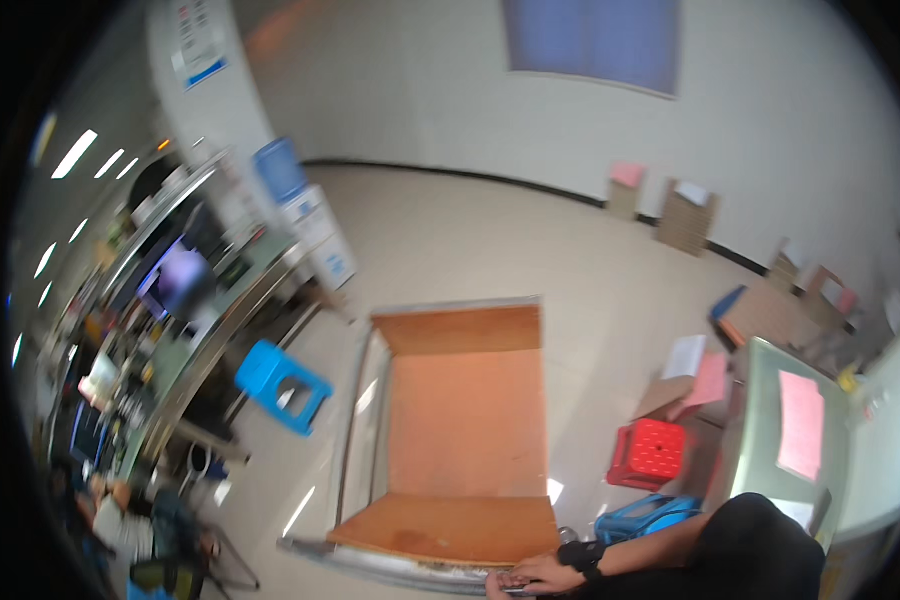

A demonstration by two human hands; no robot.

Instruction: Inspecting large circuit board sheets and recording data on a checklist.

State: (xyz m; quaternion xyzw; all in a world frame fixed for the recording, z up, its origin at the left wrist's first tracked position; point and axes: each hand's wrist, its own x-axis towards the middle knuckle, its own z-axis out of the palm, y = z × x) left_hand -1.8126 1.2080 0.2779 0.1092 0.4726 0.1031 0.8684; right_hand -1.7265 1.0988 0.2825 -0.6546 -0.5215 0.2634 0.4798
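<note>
Orange-lined cart (467, 420), wide bare floor (530, 240) beyond; right hand (540, 575) fingers curled on its metal front rim (410, 568), grip unclear

My hand (540, 575) rests on the near metal rim of the orange wooden trolley tray (465, 420). Left of it stands a blue plastic stool (282, 385); right, a red plastic stool (650, 452).
</note>
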